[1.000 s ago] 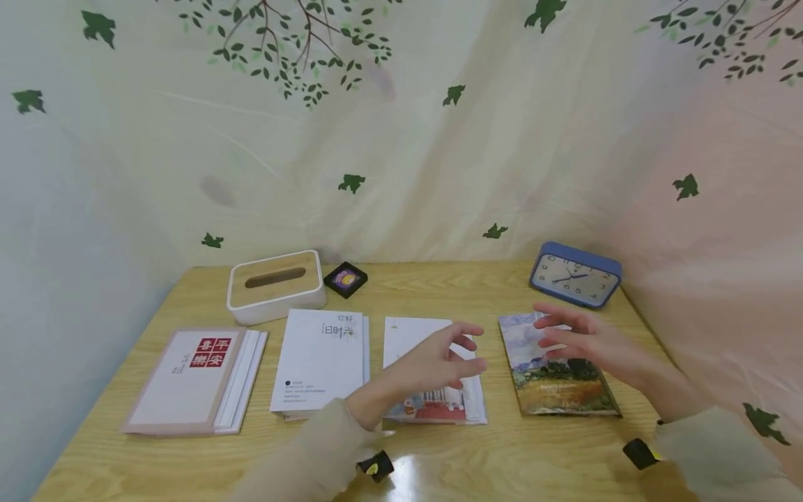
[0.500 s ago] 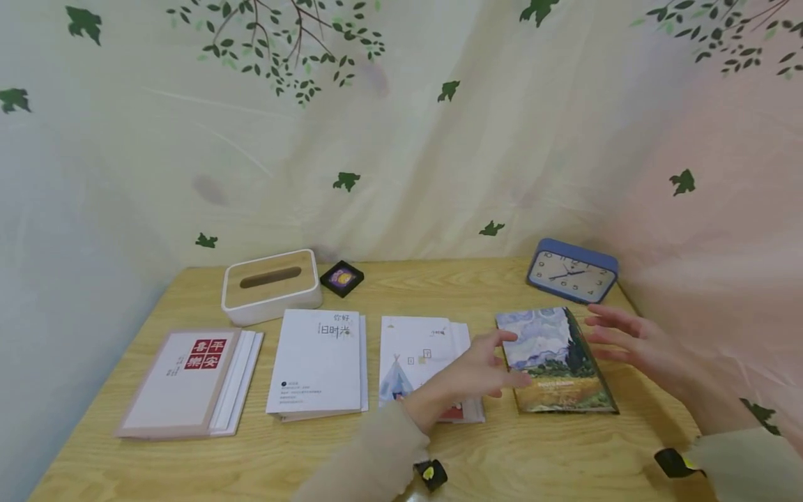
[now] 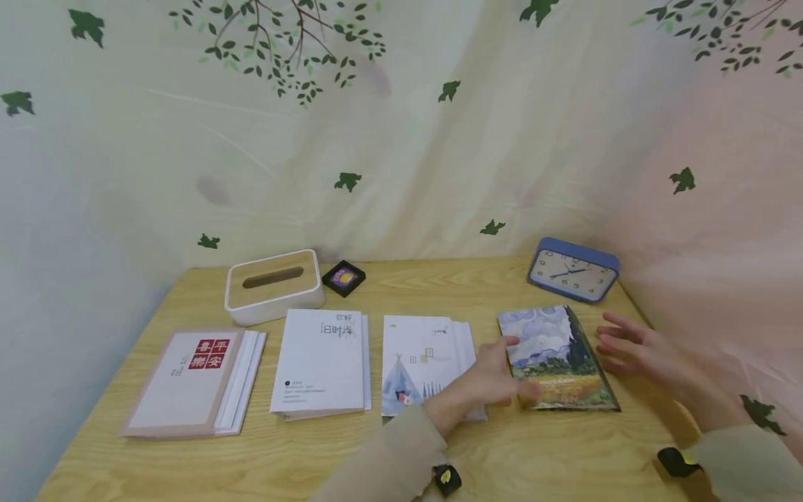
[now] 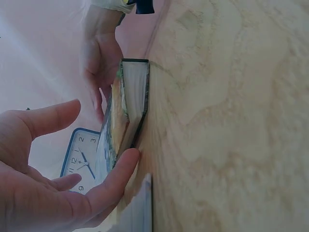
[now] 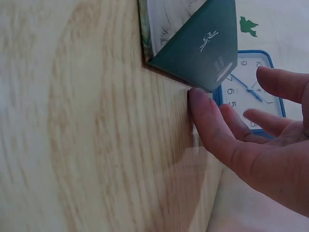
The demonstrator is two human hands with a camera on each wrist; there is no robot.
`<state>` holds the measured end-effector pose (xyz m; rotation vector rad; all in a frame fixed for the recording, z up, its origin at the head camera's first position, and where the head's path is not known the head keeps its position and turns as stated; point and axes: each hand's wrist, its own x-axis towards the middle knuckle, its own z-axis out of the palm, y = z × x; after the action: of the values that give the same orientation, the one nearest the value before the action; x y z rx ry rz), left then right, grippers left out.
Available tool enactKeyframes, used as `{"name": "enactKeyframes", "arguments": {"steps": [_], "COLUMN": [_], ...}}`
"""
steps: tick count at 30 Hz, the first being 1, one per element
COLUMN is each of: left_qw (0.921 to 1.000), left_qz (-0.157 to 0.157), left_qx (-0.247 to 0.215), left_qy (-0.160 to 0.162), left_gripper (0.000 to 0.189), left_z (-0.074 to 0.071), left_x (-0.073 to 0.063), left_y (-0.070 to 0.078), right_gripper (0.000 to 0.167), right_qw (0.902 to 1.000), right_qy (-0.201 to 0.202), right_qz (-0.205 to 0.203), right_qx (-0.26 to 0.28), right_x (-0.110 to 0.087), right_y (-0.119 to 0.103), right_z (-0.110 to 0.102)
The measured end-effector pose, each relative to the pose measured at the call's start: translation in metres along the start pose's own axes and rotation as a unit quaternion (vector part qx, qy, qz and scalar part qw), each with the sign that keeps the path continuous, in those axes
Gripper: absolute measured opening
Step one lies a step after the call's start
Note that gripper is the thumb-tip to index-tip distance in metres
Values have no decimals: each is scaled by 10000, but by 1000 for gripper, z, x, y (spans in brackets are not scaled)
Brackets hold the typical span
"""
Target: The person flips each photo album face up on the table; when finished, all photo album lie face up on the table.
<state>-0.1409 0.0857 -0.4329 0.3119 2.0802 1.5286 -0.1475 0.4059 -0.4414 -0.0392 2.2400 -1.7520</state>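
Observation:
A photo album (image 3: 552, 362) with a painted landscape cover lies flat toward the right of the table. My left hand (image 3: 489, 376) is at its left edge, thumb and fingers spread; in the left wrist view the left hand's fingertip (image 4: 128, 157) is right at the album's lower corner. On the other side, my right hand (image 3: 646, 352) has its fingers loosely bent beside the right edge. The right wrist view shows the album's dark green spine (image 5: 207, 53), with a right fingertip (image 5: 198, 99) low at its end. Partly under my left forearm lies a white album (image 3: 408, 355) with a tent drawing.
A white album (image 3: 320, 362) and a pink-edged album (image 3: 182, 383) lie farther left. Along the back stand a tissue box (image 3: 272, 282), a small black square item (image 3: 343, 279) and a blue clock (image 3: 574, 272), before a leaf-printed curtain (image 3: 401, 139).
My left hand has moved right, from over the tent album to the landscape album's left edge. My right hand has moved off the cover to its right side.

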Motion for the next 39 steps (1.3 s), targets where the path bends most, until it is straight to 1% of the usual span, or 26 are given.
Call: {"name": "enactKeyframes", "arguments": {"steps": [3, 6, 9, 13, 15, 17, 19, 24, 27, 31, 34, 36, 37, 39], "left_qw": [9998, 9997, 9984, 9931, 9925, 9927, 9927, 9910, 9890, 9869, 9863, 9857, 9853, 9846], "left_qz": [-10, -4, 80, 189, 184, 163, 73, -237, -334, -372, -435, -492, -509, -527], "left_qx": [154, 164, 475, 1040, 1088, 1077, 1082, 1142, 1255, 1378, 1395, 1423, 1443, 1480], "left_qy": [108, 163, 310, 499, 520, 515, 534, 653, 702, 751, 763, 760, 765, 774], "left_gripper": [89, 90, 93, 110, 114, 115, 112, 110, 110, 111, 112, 112, 112, 112], "left_z": [0, 0, 2, 8, 11, 14, 17, 25, 27, 30, 31, 32, 32, 31], "left_x": [2, 4, 8, 11, 12, 12, 13, 14, 15, 18, 20, 20, 21, 21], "left_y": [-1, -3, -6, -8, -9, -8, -6, -3, -3, -2, 0, 0, 1, 1], "right_gripper": [79, 80, 77, 76, 76, 77, 77, 77, 77, 76, 72, 66, 63, 50], "right_qw": [9996, 9986, 9979, 9968, 9961, 9954, 9949, 9938, 9930, 9921, 9908, 9896, 9891, 9879], "right_qy": [-34, -161, -282, -334, -362, -370, -371, -414, -449, -482, -526, -573, -598, -644], "right_qz": [260, 487, 585, 725, 803, 879, 932, 1033, 1082, 1121, 1172, 1211, 1214, 1220], "right_qx": [141, 125, 75, 28, -3, -31, -64, 71, 169, 307, 437, 532, 587, 714], "right_x": [7, 12, 13, 11, 11, 12, 13, 16, 18, 20, 19, 19, 18, 18], "right_y": [0, -2, -2, -1, 0, 0, 0, 0, -1, -3, -4, -4, -3, -3], "right_z": [2, 3, 3, 1, 1, 1, 1, 0, 0, -2, -4, -6, -6, -6]}}
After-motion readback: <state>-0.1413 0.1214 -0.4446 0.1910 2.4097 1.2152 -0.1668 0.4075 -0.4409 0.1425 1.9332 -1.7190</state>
